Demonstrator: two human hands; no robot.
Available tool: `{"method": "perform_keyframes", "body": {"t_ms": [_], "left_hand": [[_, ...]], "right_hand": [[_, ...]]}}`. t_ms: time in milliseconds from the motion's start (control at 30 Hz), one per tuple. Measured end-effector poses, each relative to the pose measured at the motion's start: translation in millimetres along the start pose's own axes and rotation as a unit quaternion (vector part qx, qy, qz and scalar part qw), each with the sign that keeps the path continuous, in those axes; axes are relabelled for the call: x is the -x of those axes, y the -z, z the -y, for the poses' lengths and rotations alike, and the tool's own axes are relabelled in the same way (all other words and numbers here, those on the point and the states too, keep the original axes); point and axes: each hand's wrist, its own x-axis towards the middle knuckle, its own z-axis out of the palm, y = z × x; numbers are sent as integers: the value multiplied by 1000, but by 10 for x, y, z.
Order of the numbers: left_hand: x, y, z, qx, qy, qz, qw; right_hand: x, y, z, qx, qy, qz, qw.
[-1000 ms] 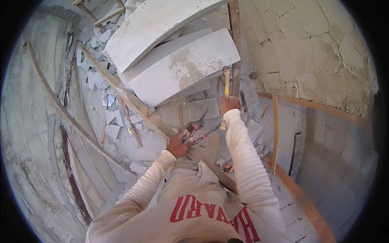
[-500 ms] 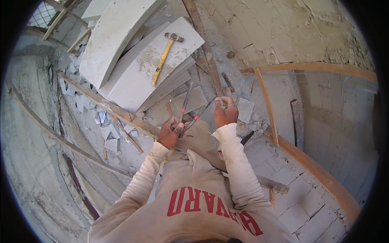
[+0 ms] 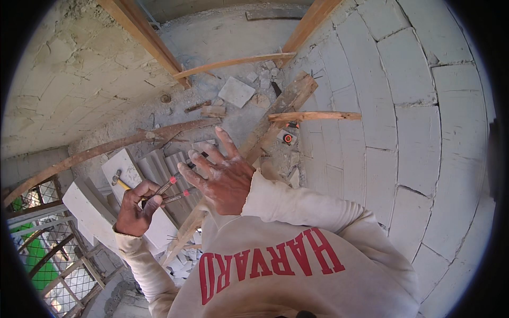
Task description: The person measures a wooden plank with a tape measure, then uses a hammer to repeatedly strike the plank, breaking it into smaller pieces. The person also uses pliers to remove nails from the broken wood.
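Pale blockwork [image 3: 419, 132] is spreading to the right of both hands, its joints showing as dark lines. A rougher, plaster-smeared wall [image 3: 79, 79] is rising ahead and to the left of the hands. A person in an off-white sweatshirt [image 3: 249, 241] with red lettering is reaching forward with both arms. A thick wooden beam [image 3: 262, 132] is running away beyond the right hand, and a curved wooden pole [image 3: 114, 144] is stretching across, farther out than the left hand. A stack of white slabs [image 3: 87, 204] is lying to the left of and below the left hand.

The right hand [image 3: 220, 177] is spreading its dusty fingers, its back facing up. The left hand [image 3: 138, 208] is pinching two slim dark rods [image 3: 168, 185] with pink bands between thumb and fingers; they are slanting toward the right hand's fingers, though whether they are touching them cannot be told. A yellow-handled hammer [image 3: 123, 184] is resting on a slab just past the left hand. An orange-and-black tape measure [image 3: 287, 139] is sitting beyond the right hand, to its right.
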Motion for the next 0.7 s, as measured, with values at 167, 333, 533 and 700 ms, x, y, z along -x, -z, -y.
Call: {"method": "perform_keyframes", "body": {"t_ms": [167, 333, 533, 700], "left_hand": [[-534, -112, -540, -66, 13, 158, 985], [-1178, -620, -568, 124, -91, -16, 988], [-1977, -1756, -682, -86, -261, -89, 957], [-2139, -2132, -607, -101, -278, -64, 953]], "right_hand": [[687, -111, -173, 36, -105, -63, 992], [1532, -25, -406, -77, -225, -107, 966], [2229, 196, -545, -301, -494, -107, 809], [2366, 288, -929, -413, -511, -126, 743]]}}
